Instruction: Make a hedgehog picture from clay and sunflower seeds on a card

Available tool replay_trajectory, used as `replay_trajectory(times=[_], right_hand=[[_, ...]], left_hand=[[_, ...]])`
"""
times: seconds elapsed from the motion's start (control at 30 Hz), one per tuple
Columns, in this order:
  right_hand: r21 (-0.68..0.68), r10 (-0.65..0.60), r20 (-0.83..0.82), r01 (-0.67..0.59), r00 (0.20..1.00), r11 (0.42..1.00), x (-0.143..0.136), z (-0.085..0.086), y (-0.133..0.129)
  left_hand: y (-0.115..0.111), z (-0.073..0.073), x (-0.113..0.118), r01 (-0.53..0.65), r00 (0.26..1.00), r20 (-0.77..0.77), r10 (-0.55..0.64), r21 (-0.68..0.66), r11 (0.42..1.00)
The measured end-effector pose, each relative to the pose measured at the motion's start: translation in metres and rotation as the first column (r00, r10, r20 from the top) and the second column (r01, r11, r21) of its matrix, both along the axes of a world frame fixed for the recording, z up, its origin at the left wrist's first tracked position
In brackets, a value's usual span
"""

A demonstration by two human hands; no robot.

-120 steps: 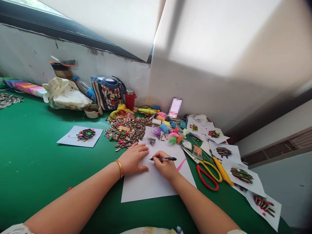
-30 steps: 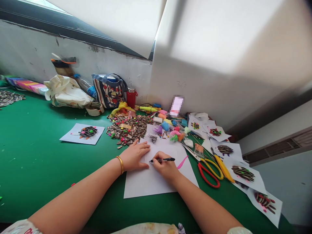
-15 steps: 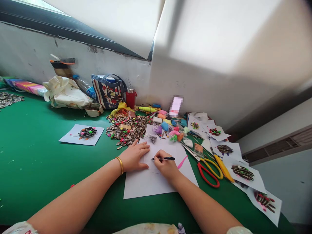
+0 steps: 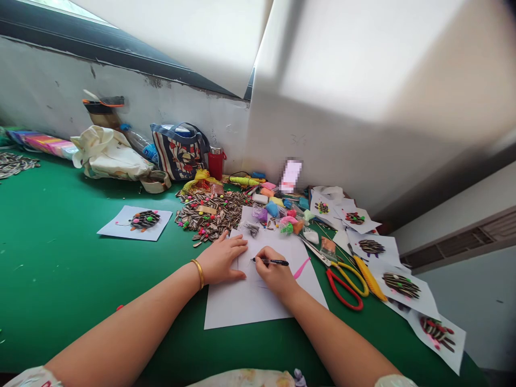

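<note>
On the green worktop, a large sheet of white paper lies between the person's two forearms. The left hand rests palm down on its left part, fingers spread apart and holding nothing; a gold bracelet circles that wrist. The right hand has its grip clamped on a black pen, which lies nearly level over the paper with its tip pointing left, towards the other hand; whether the tip touches is too small to tell. Faint lines show near it, and a pink mark sits right of the knuckles. Beyond the left hand spreads a heap of striped seeds; scissors with red and yellow handles lie just right of the paper, beside a yellow cutter.
</note>
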State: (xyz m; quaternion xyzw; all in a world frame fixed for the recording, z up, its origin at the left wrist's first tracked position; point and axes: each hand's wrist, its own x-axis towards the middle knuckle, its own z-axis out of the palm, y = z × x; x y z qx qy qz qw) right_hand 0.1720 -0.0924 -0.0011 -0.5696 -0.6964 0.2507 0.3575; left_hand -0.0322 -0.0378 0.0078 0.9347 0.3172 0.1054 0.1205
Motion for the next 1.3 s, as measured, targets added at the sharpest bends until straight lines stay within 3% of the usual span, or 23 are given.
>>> replay_trajectory(times=[0.4,0.83,1.3], right_hand=[[-0.007,0.02,-0.071,-0.021,0.997,1.0,0.0026,0.0,-0.0027],[-0.094,0.09,-0.047,-0.095,0.995,0.991,-0.0013,0.0023,-0.0055],[-0.073,0.075,-0.013,-0.076,0.997,0.994,-0.0029,0.0059,-0.0064]], left_hand=[[-0.0003,0.0009,0.0002,-0.006,1.0,-0.001,0.006,0.004,1.0],[-0.0009,0.0012,0.0002,0.001,1.0,0.003,-0.001,-0.002,1.0],[-0.001,0.002,0.0002,-0.003,1.0,0.003,0.003,-0.018,1.0]])
